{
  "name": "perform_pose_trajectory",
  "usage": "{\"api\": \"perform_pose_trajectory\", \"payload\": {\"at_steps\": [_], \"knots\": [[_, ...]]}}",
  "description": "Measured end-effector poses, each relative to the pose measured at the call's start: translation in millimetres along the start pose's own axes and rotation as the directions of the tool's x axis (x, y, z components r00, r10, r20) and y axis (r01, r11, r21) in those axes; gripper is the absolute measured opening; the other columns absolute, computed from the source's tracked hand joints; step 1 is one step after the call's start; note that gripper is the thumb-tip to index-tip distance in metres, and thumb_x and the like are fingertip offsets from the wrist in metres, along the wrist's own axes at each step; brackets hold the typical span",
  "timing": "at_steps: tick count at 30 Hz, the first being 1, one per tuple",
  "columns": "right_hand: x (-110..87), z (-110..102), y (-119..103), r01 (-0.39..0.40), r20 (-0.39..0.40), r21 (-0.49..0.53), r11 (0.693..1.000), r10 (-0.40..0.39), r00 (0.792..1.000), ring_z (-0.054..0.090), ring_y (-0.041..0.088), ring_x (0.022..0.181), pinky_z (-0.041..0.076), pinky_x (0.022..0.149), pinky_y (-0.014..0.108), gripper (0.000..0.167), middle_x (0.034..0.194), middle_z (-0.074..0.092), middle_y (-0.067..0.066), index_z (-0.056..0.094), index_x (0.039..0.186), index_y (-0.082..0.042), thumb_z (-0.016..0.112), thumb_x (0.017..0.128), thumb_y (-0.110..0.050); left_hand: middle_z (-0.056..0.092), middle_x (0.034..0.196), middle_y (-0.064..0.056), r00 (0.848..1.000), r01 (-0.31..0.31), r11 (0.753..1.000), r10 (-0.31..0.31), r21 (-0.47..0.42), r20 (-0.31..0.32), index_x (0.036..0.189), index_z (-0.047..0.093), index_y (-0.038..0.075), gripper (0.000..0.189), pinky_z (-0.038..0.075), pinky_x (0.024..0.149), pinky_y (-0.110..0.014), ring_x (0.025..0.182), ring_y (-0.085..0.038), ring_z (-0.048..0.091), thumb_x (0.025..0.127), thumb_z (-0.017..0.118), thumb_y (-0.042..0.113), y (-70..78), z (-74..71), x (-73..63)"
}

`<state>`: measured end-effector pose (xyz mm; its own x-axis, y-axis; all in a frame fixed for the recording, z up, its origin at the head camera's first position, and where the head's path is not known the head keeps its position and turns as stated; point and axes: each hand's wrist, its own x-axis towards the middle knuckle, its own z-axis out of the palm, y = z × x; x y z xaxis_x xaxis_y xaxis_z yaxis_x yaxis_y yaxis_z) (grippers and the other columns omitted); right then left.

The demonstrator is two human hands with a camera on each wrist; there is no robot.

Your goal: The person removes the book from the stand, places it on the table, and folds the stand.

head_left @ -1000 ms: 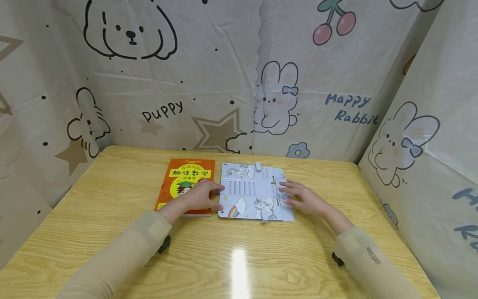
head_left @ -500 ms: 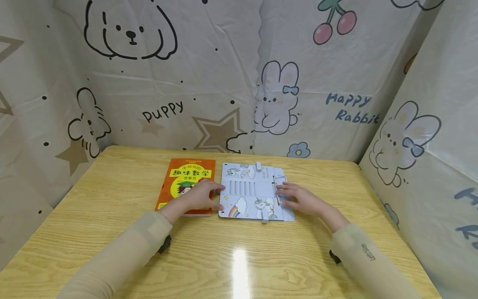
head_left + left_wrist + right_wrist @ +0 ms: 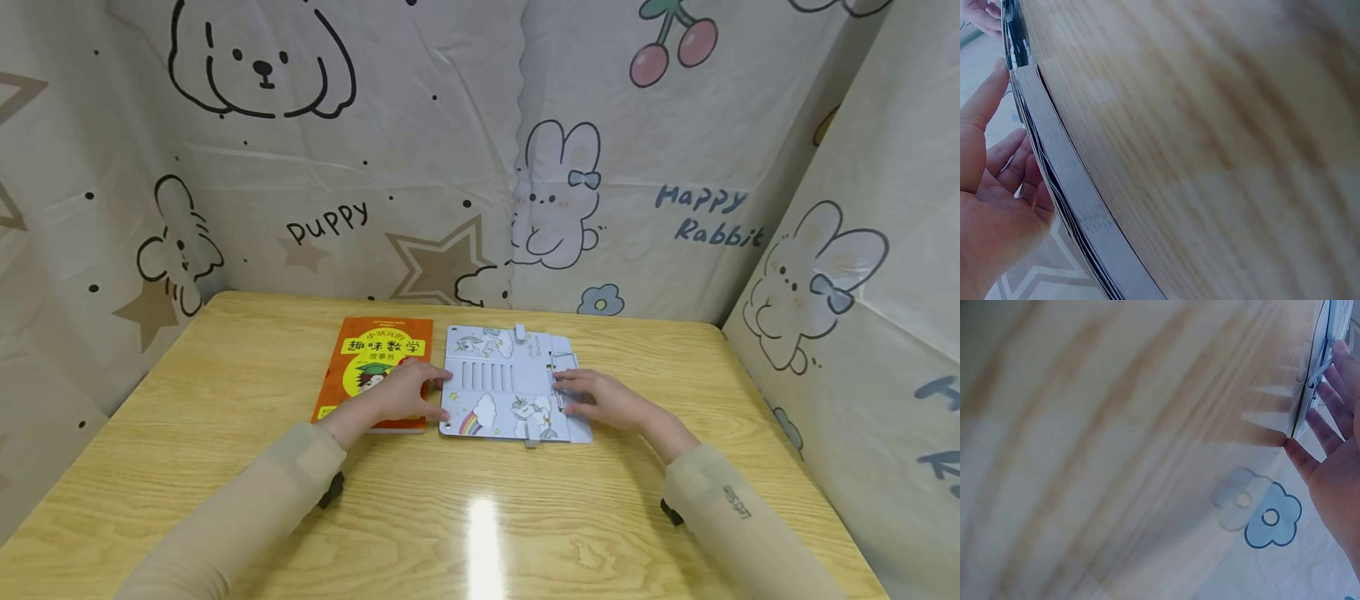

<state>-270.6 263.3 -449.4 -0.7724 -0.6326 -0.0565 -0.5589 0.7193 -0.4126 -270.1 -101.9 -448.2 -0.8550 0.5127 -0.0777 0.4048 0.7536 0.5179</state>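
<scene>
A white book stand (image 3: pixel 487 377) with unicorn and rainbow prints lies flat in the head view. My left hand (image 3: pixel 401 392) reaches over an orange book (image 3: pixel 386 346), thumb and fingers spread, fingertips right at the stand's left edge. In the left wrist view this hand (image 3: pixel 1004 219) shows behind the book's page edges (image 3: pixel 1085 187). At the stand's other side, my right hand (image 3: pixel 611 400) has its fingers over the hinged right end, touching a wire bracket (image 3: pixel 566 357). The right wrist view has those fingers extended along the stand's edge, near the bent wire (image 3: pixel 1319 375).
Two grey clips stick out from the stand, an upper clip (image 3: pixel 519 334) and a lower clip (image 3: pixel 532 438). Everything lies on a wood-grain table (image 3: pixel 420 517). A printed cloth curtain (image 3: pixel 442 150) closes off the back and both sides.
My right hand has shifted slightly left, further over the stand's right end. The wire bracket looks lower and closer to the panel. The left hand and the book stay in place.
</scene>
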Motion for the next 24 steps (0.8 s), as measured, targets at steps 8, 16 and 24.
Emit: {"api": "perform_pose_trajectory", "payload": {"at_steps": [8, 16, 24], "knots": [[-1.4, -1, -2, -0.017, -0.011, 0.025, 1.000, 0.018, 1.000, 0.033, 0.036, 0.136, 0.026, 0.111, 0.052, 0.047, 0.145, 0.042, 0.012, 0.054, 0.133, -0.008, 0.063, 0.091, -0.026, 0.061, 0.105, 0.005, 1.000, 0.002, 1.000, -0.002, -0.001, 0.002, 0.130, 0.057, 0.011, 0.068, 0.038, 0.096, -0.037, 0.104, -0.018, 0.045, 0.073, 0.079, 0.042, 0.1, -0.7, 1.3], [-8.7, -12, -11, -0.077, -0.075, 0.058, 0.995, 0.081, 0.994, 0.039, 0.035, 0.132, 0.031, 0.109, 0.051, 0.047, 0.140, 0.048, 0.013, 0.054, 0.131, -0.008, 0.066, 0.089, -0.024, 0.062, 0.121, -0.004, 1.000, 0.007, 0.999, -0.008, -0.033, -0.029, 0.134, 0.053, 0.007, 0.068, 0.042, 0.101, -0.039, 0.112, -0.022, 0.052, 0.077, 0.077, 0.037, 1.9, -17.6, -7.2], [-24.2, -38, -35, -0.066, -0.209, 0.034, 0.997, 0.072, 0.975, 0.045, 0.034, 0.128, 0.036, 0.104, 0.052, 0.045, 0.135, 0.054, 0.012, 0.055, 0.130, -0.008, 0.066, 0.089, -0.022, 0.054, 0.133, -0.010, 0.991, 0.032, 0.998, -0.039, -0.057, -0.130, 0.135, 0.050, 0.007, 0.062, 0.040, 0.103, -0.046, 0.124, -0.028, 0.048, 0.084, 0.071, 0.034, 24.0, -53.1, -35.3]]}}
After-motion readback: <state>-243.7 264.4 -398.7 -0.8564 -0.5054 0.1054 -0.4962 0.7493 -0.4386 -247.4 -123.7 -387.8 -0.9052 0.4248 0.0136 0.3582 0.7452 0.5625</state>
